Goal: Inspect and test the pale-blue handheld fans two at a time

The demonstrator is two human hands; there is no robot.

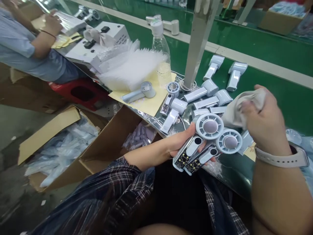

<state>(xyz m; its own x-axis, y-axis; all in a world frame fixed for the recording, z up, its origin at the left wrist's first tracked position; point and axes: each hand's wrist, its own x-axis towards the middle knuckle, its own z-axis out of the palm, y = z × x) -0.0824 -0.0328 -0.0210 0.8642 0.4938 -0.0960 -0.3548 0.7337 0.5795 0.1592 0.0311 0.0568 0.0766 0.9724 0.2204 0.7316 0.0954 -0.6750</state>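
Note:
Two light-blue handheld fans (pixel 209 126) lie side by side in my left hand (pixel 182 140), above the table's near edge. Their round grilles point up to the right, and dark panels with small yellowish parts show on the handles. Most of my left fingers are hidden behind the fans. Bunched in my right hand (pixel 262 120) is a pale cloth (pixel 236 109), just right of the upper fan's head. The cloth hangs near the grilles; whether it touches them I cannot tell. More handheld fans (pixel 198 94) lie on the table just beyond my hands.
A clear bottle (pixel 162 55) stands by a metal post (pixel 199 42). Left of it are a stack of white foam sheets (pixel 134 68) and yellow paper (pixel 146 106). Cardboard boxes (pixel 107 140) with wrapped parts sit below at left. A co-worker (pixel 26 49) sits at far left.

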